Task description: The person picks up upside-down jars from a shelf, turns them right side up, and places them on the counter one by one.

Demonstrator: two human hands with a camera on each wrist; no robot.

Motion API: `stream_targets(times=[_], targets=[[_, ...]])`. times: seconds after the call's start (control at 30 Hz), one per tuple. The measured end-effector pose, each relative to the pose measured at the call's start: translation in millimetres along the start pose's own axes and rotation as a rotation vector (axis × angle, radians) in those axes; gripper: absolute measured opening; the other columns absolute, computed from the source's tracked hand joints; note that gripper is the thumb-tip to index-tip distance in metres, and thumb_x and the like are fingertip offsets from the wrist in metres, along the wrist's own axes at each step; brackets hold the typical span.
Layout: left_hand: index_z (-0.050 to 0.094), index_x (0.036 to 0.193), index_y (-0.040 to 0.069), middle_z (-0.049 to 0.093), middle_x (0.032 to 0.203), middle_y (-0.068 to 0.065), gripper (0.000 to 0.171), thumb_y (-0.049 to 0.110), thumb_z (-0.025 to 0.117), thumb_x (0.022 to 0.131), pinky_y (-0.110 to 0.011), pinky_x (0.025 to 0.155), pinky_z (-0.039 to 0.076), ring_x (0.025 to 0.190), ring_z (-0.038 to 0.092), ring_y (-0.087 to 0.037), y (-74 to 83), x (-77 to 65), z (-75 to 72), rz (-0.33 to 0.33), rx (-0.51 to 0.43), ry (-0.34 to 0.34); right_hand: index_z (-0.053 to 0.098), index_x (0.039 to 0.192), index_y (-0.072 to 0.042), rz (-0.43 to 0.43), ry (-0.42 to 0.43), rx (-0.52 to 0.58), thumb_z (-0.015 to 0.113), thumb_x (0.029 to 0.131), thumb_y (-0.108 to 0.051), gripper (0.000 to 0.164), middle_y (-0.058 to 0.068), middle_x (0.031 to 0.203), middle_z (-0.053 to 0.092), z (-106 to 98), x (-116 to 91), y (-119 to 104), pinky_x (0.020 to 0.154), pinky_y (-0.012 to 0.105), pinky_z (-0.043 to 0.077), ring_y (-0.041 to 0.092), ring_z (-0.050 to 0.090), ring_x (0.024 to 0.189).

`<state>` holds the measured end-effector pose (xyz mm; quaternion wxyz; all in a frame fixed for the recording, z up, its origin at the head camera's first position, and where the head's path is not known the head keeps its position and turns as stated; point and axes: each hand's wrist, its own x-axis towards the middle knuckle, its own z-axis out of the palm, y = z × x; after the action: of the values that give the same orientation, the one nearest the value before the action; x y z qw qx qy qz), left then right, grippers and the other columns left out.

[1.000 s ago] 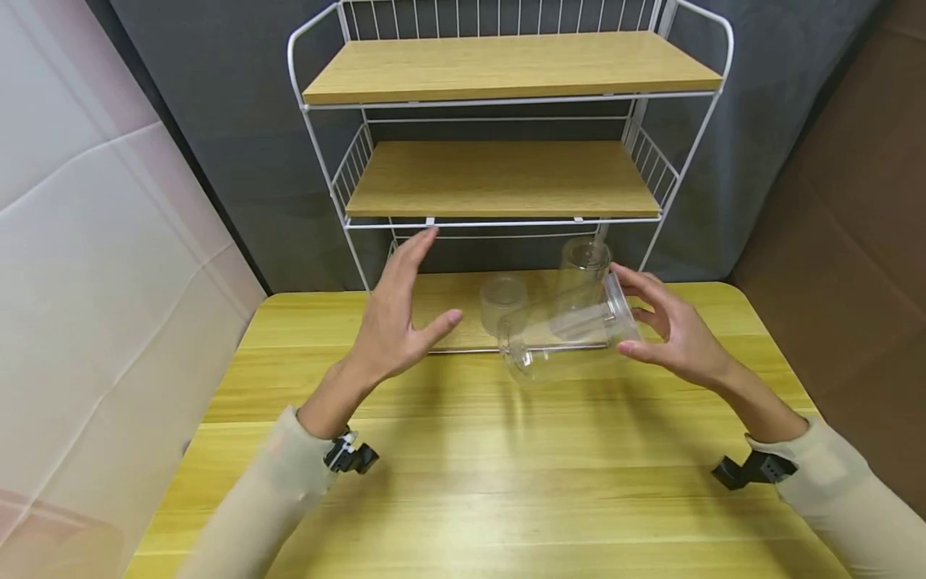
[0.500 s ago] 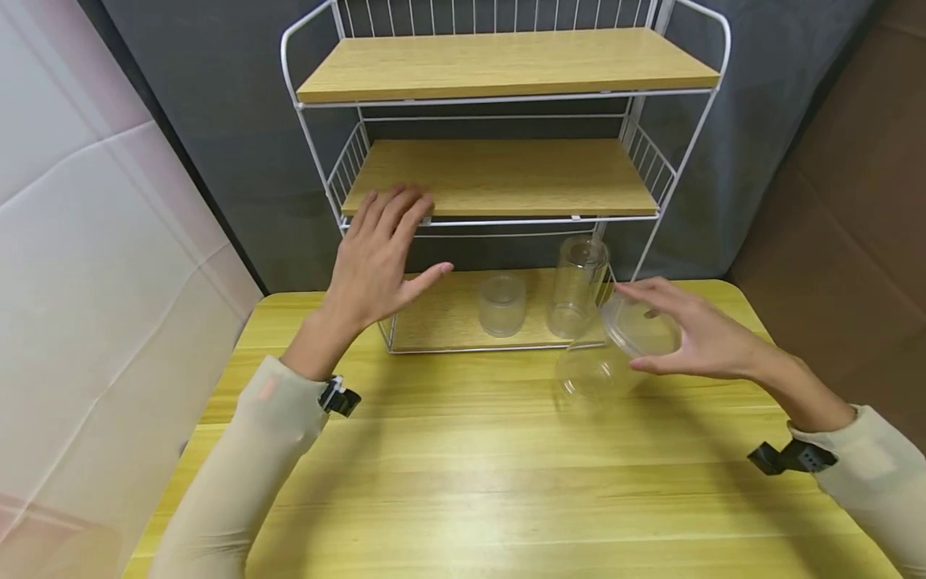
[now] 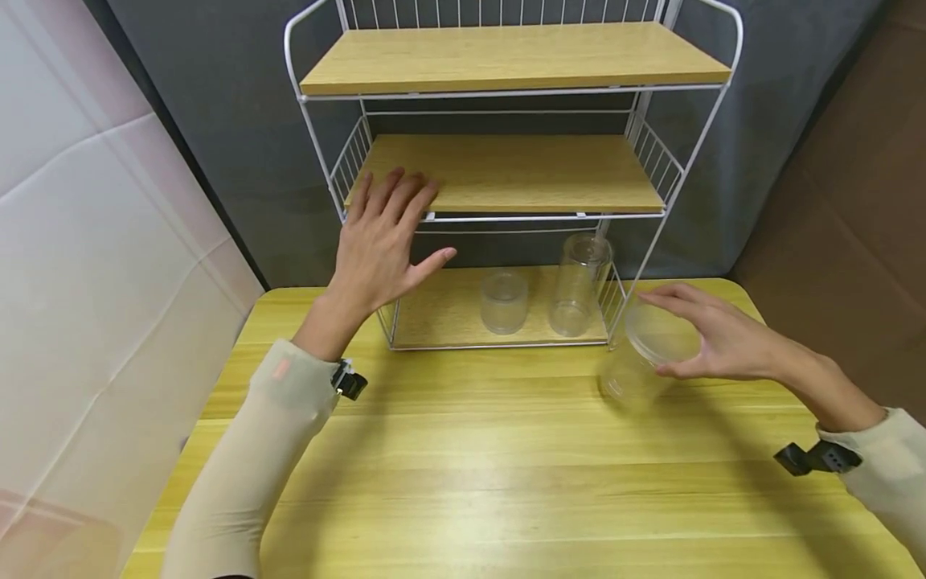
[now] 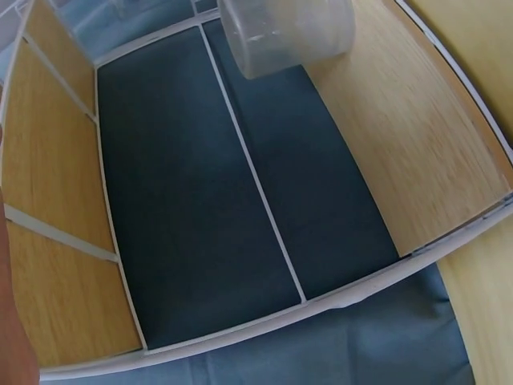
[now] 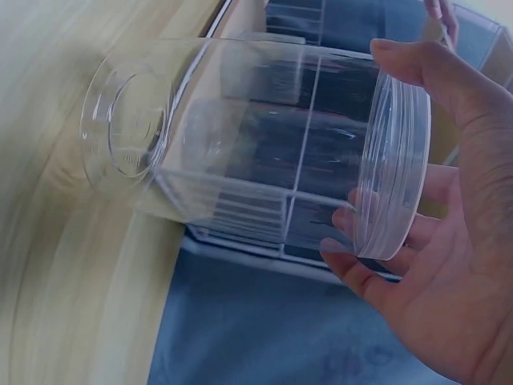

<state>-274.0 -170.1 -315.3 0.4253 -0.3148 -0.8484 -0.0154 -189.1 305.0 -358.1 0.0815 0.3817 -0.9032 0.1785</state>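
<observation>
A tall clear jar [image 3: 637, 374] with a translucent lid hangs by the rack's lower right corner. My right hand [image 3: 731, 338] grips it round the lid [image 5: 405, 160], thumb on one side and fingers on the other. In the right wrist view the jar's round base [image 5: 132, 124] is toward the table. My left hand [image 3: 379, 249] has its fingers spread over the left front edge of the middle shelf [image 3: 514, 173] and holds nothing. On the bottom shelf [image 3: 441, 314] stand a short clear jar [image 3: 504, 304] and, right of it, a taller clear jar [image 3: 579, 285].
The white wire rack [image 3: 683, 173] has three wooden shelves and stands at the back of the wooden table [image 3: 463, 474]. Its side bars rise close beside the held jar. A white sheet [image 3: 108, 281] borders the left, a brown panel [image 3: 846, 217] the right.
My right hand has carried the jar rightward, away from the front of the bottom shelf, and turned it more upright. My left hand has moved up and left onto the middle shelf's edge.
</observation>
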Motion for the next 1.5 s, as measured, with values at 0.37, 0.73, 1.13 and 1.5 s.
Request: stream_targets(times=[0.37,0.73,1.13,1.5], targets=[[0.058,0.15,0.011,0.063,0.146,-0.011,0.084,0.075,0.046,0.097,-0.066,0.121,0.031,0.141,0.053,-0.038,0.2,-3.0,4.8,-0.006,0.015,0.084,0.057,0.148,-0.001,0.078,-0.021,-0.006,0.099,0.066,-0.035,0.098,0.017,0.136,0.061,6.7,-15.1,20.2,0.092,0.059,0.052,0.04,0.061,0.121],[0.061,0.147,0.012,0.064,0.147,-0.009,0.082,0.075,0.048,0.096,-0.065,0.122,0.031,0.141,0.054,-0.037,3.6,-4.0,9.5,-0.028,-0.005,0.111,0.057,0.147,0.002,0.129,-0.04,0.0,0.098,0.069,-0.031,0.095,0.023,0.137,0.06,10.5,-25.4,34.7,0.093,0.063,0.051,0.045,0.058,0.124],[0.063,0.145,0.012,0.064,0.146,-0.01,0.08,0.073,0.055,0.093,-0.064,0.118,0.035,0.14,0.055,-0.038,5.7,-3.4,10.4,-0.036,0.002,0.152,0.052,0.152,0.001,0.16,-0.072,0.016,0.098,0.071,-0.033,0.099,0.025,0.144,0.055,12.0,-27.9,38.9,0.096,0.068,0.048,0.049,0.053,0.13],[0.061,0.147,0.014,0.062,0.15,-0.009,0.085,0.079,0.047,0.094,-0.061,0.119,0.036,0.144,0.051,-0.037,8.1,-5.1,12.2,-0.054,0.039,0.146,0.055,0.152,-0.005,0.207,0.031,-0.091,0.098,0.068,-0.041,0.101,0.021,0.149,0.057,-1.0,-28.6,15.8,0.099,0.069,0.046,0.048,0.053,0.134]])
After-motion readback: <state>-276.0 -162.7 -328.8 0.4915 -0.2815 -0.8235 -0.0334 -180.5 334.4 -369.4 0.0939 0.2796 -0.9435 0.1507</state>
